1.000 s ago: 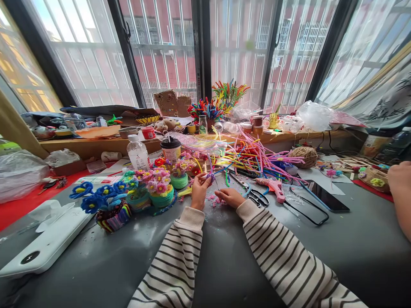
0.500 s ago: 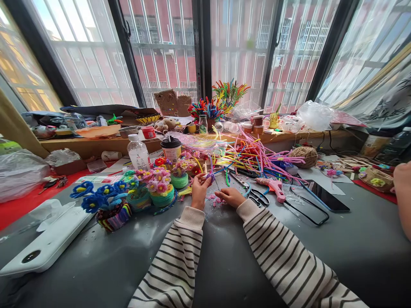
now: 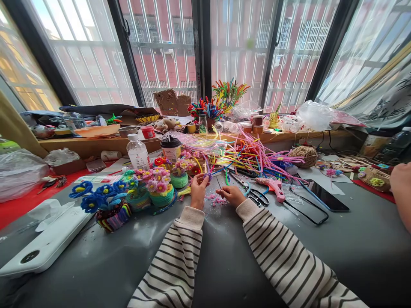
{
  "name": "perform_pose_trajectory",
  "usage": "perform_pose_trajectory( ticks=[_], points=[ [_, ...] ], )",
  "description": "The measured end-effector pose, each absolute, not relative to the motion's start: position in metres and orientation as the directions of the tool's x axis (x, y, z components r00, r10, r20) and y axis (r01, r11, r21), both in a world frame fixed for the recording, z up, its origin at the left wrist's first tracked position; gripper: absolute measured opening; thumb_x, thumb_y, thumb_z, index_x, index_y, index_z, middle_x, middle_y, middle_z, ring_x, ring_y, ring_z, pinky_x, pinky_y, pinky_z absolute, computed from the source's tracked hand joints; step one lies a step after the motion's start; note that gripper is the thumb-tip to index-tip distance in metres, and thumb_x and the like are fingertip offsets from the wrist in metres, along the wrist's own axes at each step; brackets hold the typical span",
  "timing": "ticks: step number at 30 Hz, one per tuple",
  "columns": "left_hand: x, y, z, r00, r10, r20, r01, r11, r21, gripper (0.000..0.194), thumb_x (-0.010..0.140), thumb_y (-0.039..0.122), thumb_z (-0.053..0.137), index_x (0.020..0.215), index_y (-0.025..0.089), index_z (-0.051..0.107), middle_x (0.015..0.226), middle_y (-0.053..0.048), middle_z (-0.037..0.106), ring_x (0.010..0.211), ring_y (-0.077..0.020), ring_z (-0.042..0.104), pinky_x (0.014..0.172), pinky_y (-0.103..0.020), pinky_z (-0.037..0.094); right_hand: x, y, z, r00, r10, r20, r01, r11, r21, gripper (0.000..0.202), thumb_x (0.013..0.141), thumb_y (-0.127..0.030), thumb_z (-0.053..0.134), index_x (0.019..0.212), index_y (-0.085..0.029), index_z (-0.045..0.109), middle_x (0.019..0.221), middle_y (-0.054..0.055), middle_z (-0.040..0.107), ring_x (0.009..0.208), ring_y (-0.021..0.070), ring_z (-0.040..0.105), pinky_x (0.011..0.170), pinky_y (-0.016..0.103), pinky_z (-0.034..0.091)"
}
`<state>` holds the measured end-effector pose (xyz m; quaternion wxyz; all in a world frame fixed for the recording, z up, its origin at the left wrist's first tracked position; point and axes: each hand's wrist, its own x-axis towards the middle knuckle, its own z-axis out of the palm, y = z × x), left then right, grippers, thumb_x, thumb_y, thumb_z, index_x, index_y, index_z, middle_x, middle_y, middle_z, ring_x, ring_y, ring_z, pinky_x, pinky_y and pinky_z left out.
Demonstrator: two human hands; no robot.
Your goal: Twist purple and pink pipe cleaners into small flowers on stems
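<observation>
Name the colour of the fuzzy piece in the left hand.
The fuzzy piece is purple, seen in the head view.

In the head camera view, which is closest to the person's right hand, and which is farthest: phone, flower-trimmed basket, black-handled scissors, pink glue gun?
Nearest first from the right hand:
1. Black-handled scissors: just to its right
2. Pink glue gun: right, past the scissors' handles
3. Phone: farther right
4. Flower-trimmed basket: far right
</observation>
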<state>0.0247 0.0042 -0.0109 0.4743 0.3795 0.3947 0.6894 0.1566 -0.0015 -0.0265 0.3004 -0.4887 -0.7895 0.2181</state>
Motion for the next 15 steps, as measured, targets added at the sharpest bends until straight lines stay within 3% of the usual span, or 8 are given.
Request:
perform_pose_trajectory(
  ticks=[8, 15],
  points=[
    [0.0251, 0.0030, -0.0110, -0.162, 0.976, 0.147, -0.404, -0.202, 0.892, 0.028, 0.058, 0.022, 0.060, 0.082, 0.015, 0.049, 0.075, -0.002, 0.055, 0.066, -0.0098, 0.055, 0.061, -0.024, 0.044, 0.1594, -0.0043, -0.0233, -0.346, 0.889, 0.299, 0.757, 0.453, -0.470, 0.050, 0.071, -0.059, 0.031, 0.052, -0.015, 0.045, 0.048, -0.002, 0.042, 0.047, 0.0072, 0.034, 0.045, 0.020, 0.021],
    [0.0259, 0.0034, -0.0116, -0.154, 0.977, 0.147, -0.398, -0.198, 0.896, 0.034, 0.056, 0.022, 0.063, 0.084, 0.014, 0.046, 0.071, -0.001, 0.055, 0.060, -0.0092, 0.056, 0.057, -0.024, 0.045, 0.1591, -0.0056, -0.0233, -0.368, 0.881, 0.297, 0.771, 0.468, -0.431, 0.048, 0.071, -0.059, 0.033, 0.054, -0.016, 0.045, 0.051, -0.001, 0.044, 0.049, 0.0081, 0.035, 0.047, 0.020, 0.022]
  ],
)
